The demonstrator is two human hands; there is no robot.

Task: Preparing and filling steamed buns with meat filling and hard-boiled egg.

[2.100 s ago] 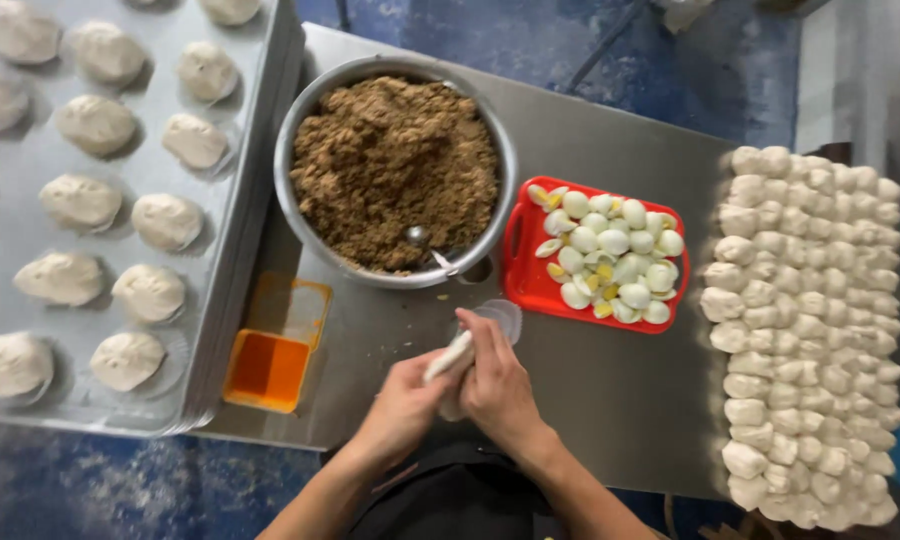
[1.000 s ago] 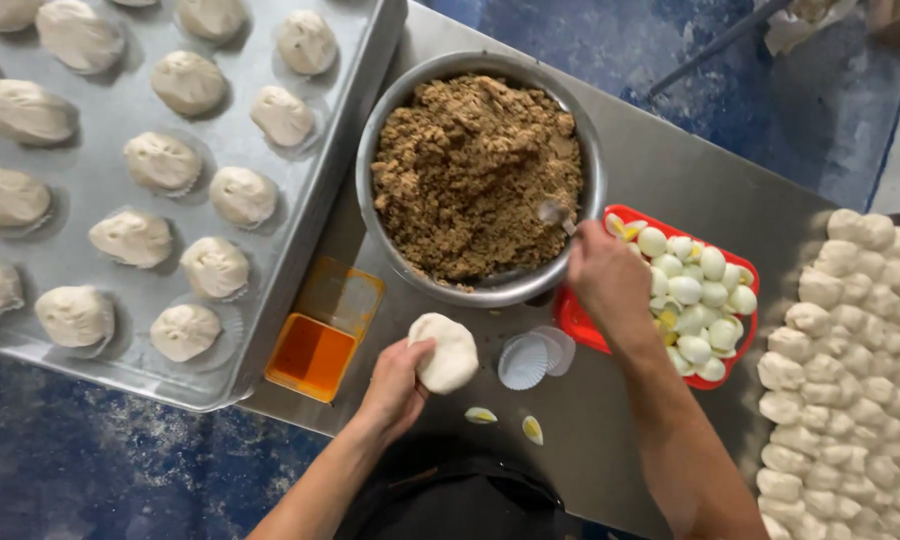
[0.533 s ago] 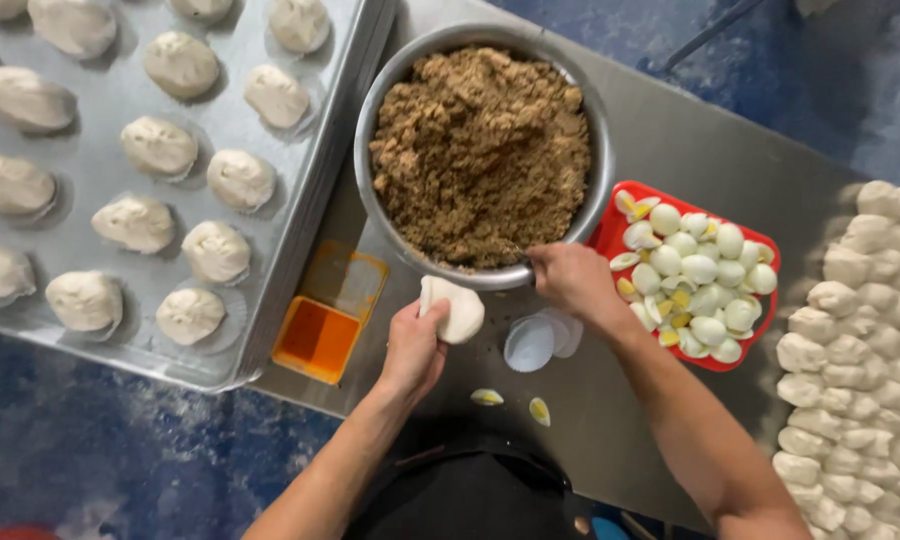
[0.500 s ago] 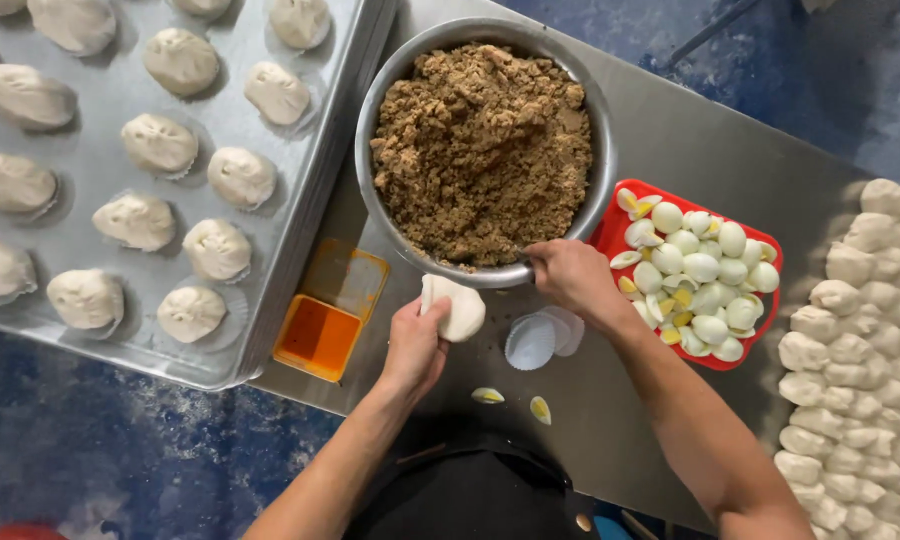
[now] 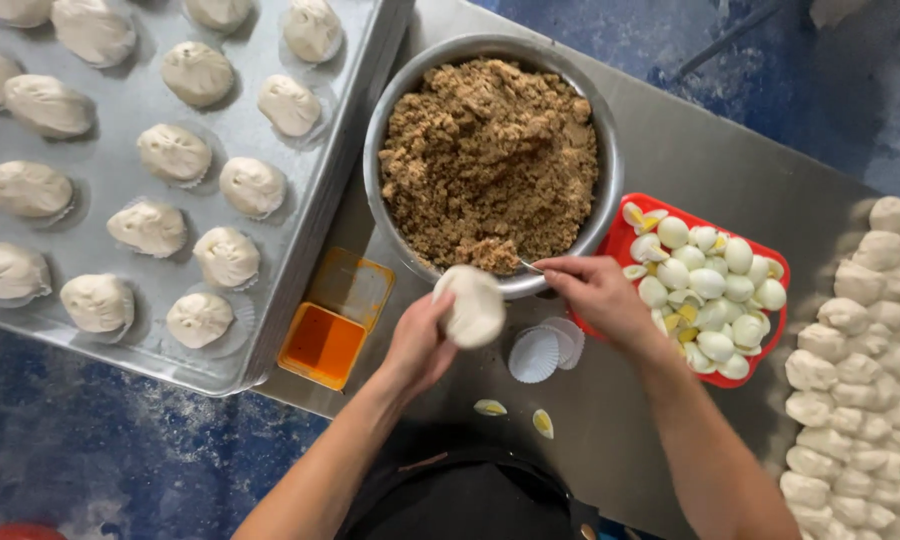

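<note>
1. left hand (image 5: 417, 340) cups a flattened round of white dough (image 5: 469, 306), fingers curled under it, tilted up toward the bowl rim. 0.5 s ago the dough sat in much the same spot; 1.0 s ago it was lower, away from the rim.
2. right hand (image 5: 598, 292) is pinched narrow on a thin metal utensil (image 5: 530, 265), likely a spoon handle; its tip lies at the near edge of the filling. 1.0 s ago this hand was reaching deeper over the far right side of the bowl, so it has drawn back toward the dough.
3. reading of the change: both hands have closed in on each other at the rim, utensil just beside the dough. whether it carries filling, cannot tell.
4. just ahead of both hands: a round metal bowl (image 5: 386, 130) heaped with brown crumbly filling (image 5: 490, 150).
5. under and between the hands: 2 white paper cup liners (image 5: 542, 350) on the steel table (image 5: 710, 150).
6. right of the right hand: a red tray (image 5: 618, 242) of peeled small eggs (image 5: 715, 285), some halved. farther right, rows of raw dough lumps (image 5: 860, 370).
7. left of the left hand: an orange plastic tub (image 5: 322, 345) with its lid, then a metal sheet tray (image 5: 270, 320) of shaped buns (image 5: 175, 152) on liners.
8. near the person's body: 2 egg pieces (image 5: 515, 415) on the table.
</note>
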